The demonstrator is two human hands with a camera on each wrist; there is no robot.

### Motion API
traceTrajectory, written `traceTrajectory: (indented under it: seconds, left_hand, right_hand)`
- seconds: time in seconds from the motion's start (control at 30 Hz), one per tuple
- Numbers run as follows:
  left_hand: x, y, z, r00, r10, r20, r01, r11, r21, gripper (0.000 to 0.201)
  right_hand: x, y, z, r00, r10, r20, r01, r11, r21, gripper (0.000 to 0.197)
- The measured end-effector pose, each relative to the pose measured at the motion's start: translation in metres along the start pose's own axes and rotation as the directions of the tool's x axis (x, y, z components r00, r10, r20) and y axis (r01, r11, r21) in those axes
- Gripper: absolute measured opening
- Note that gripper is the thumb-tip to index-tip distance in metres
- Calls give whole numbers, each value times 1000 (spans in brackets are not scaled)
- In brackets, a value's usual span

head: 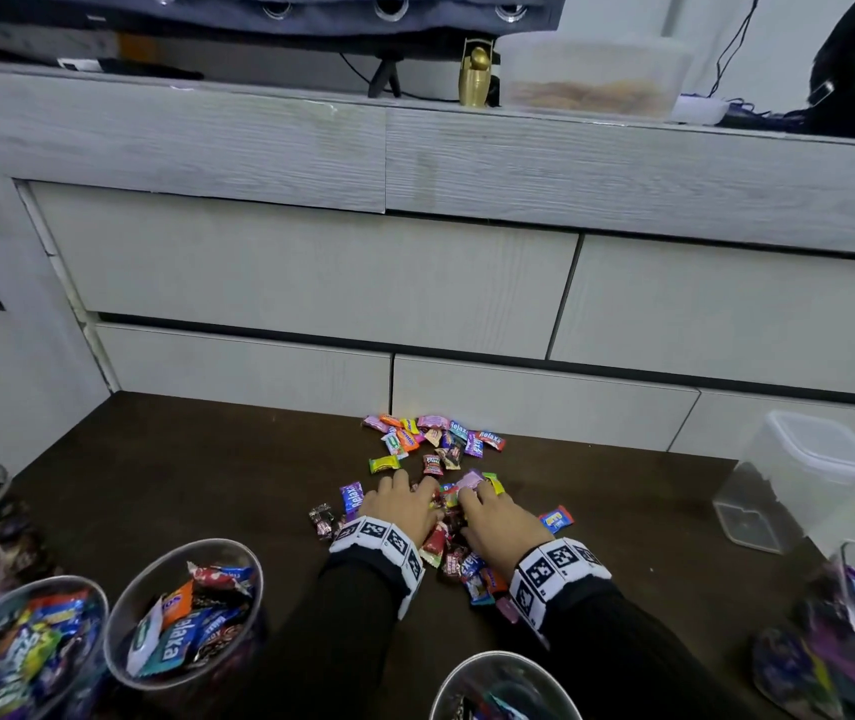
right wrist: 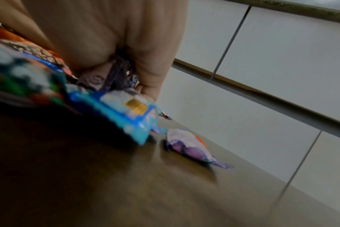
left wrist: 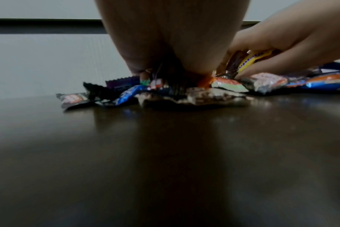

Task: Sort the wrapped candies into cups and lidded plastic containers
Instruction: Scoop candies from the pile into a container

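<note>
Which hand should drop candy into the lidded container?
Right, probably. The right hand lies nearer the lidded container, at the table's right; the left hand would have to cross over it.

A dark desk [head: 207,475] is set against pale drawers [head: 311,272]. On the ledge above, a gold figurine [head: 477,77] is seen beside a food tub [head: 591,77].

Candies [head: 433,449] on table [head: 207,485], cups [head: 183,613] left, container [head: 799,480] right
</note>
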State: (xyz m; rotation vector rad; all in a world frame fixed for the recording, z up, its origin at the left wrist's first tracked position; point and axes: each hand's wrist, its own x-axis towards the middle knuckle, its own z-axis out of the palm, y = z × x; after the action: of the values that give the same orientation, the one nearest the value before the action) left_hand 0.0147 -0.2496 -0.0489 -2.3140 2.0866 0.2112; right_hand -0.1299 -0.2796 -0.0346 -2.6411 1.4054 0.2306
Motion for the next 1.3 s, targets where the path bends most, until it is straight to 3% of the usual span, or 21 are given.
traceTrajectory:
  seconds: [0.17,0.37,0.5,0.67,0.83,1.03,1.13,1.3]
  left_hand:
    - [1,1,-11,999,-43,26,43,999,-5,40]
    - [-8,6,-25,989,-139,-54,126,972,-196,29]
    - [-21,9,-41,972,-209,-111,165,934,-316,30]
    - [-48,15,-72,954,-229,-192,114,873,-473,30]
    - [-84,25,-112,930,-204,-305,-38,773,-633,29]
    - [-143,43,-134,895,-35,-444,-280,730,-624,21]
    - [-170,52,-129,886,99,-453,-355,774,-524,20]
    - [-192,70,-115,864,301,-404,-408,889,-210,22]
  right_hand:
    - [-2,8,-11,999,32,-7,-31,993,117,35]
    - [-20,18,-33,987,71,-147,-25,954,298,29]
    - [-38,17,-48,948,101,-302,40,903,428,22]
    - [-68,15,-62,899,113,-424,125,860,494,9]
    - [-100,9,-85,841,173,-513,149,837,527,10]
    - [-140,3,-100,782,225,-581,194,798,571,7]
    - [-155,2,-101,771,246,-588,197,786,586,8]
    - [-170,1,-99,746,277,-606,193,781,594,7]
